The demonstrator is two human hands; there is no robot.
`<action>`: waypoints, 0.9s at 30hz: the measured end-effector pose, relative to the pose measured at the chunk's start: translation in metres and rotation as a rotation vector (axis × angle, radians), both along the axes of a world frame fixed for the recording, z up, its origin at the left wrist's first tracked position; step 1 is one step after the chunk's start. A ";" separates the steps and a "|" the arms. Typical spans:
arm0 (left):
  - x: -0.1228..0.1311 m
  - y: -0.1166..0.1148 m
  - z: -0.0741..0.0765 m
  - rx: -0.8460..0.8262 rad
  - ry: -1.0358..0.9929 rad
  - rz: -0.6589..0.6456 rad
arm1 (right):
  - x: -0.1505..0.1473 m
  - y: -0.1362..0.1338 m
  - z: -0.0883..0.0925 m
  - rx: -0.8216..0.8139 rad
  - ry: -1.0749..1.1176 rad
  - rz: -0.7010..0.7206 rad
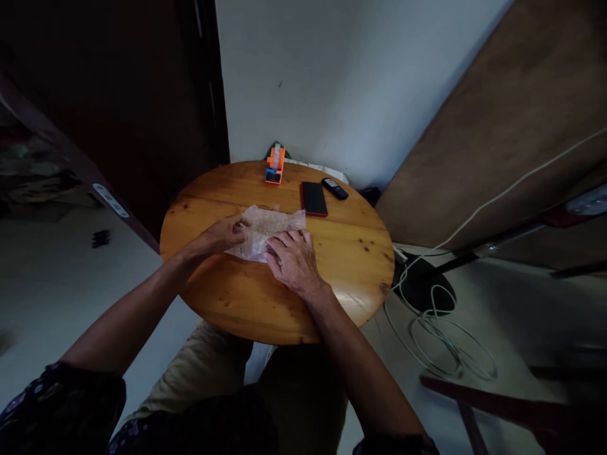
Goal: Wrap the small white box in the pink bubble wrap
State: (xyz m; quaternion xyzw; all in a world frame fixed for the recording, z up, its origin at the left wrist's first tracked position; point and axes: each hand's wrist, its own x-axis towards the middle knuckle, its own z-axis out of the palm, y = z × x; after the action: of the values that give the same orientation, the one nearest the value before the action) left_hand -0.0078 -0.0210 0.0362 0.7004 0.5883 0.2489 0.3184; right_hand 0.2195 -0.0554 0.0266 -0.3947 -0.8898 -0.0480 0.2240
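Observation:
A crumpled sheet of clear bubble wrap [265,224] lies on the round wooden table in front of me. My left hand [225,235] is at its left side, with the fingers curled in against the edge of the sheet. Over the right near corner, my right hand [294,258] is bent down onto the wrap, its thumb at the near edge and the fingers lying across the top. Whether something is inside the wrap cannot be made out.
An orange tape dispenser [275,165] stands at the table's far side. To its right are a black flat box with red edges [313,198] and a dark handset [334,188]. Bare wood [351,272] shows on the right. White cable [441,328] coils on the floor.

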 end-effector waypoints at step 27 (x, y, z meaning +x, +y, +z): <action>0.000 -0.030 0.012 -0.277 -0.340 0.338 | -0.011 -0.008 0.003 0.037 -0.163 -0.035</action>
State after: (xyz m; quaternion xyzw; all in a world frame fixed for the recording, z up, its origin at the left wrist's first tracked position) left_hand -0.0081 -0.0510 0.0478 0.4904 0.6633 0.3298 0.4592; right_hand 0.2084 -0.0630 0.0295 -0.4009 -0.8969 -0.1005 0.1572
